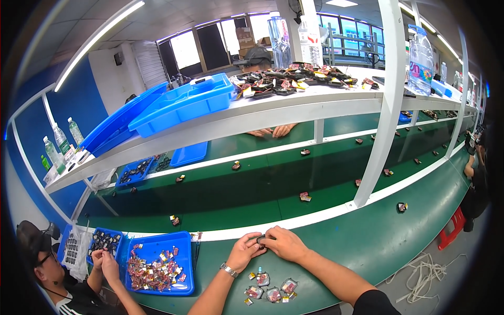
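one small dark part (pixel 261 239) sits pinched between the fingertips of my left hand (pixel 244 251) and right hand (pixel 284 243), above the green table (pixel 362 247); on my feed i see both grips narrow on it, its details too small to tell; four rounded pieces (pixel 273 295) lie between the forearms; a blue tray (pixel 191 262) heaped with red and yellow parts (pixel 155 268) stands to the left.
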{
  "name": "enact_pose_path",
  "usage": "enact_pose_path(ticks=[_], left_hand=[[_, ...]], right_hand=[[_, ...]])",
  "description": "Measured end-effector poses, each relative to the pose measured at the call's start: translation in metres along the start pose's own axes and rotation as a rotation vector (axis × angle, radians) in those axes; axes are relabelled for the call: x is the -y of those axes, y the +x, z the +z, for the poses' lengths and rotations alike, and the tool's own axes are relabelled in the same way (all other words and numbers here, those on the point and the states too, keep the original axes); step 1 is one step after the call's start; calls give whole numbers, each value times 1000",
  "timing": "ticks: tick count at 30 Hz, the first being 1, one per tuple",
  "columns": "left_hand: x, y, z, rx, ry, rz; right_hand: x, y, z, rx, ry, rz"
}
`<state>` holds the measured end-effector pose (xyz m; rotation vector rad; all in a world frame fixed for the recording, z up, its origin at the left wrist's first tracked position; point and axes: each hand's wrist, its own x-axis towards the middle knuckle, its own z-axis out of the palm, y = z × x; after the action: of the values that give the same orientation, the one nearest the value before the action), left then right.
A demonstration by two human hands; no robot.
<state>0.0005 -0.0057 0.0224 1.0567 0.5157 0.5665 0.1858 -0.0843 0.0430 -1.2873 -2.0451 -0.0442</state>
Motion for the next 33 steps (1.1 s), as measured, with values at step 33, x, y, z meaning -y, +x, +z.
enact_pose_path(ticks=[33], left_hand=[[-2, -1, -4, 103, 73, -47]], right_hand=[[7, -8, 7, -88, 327, 278]])
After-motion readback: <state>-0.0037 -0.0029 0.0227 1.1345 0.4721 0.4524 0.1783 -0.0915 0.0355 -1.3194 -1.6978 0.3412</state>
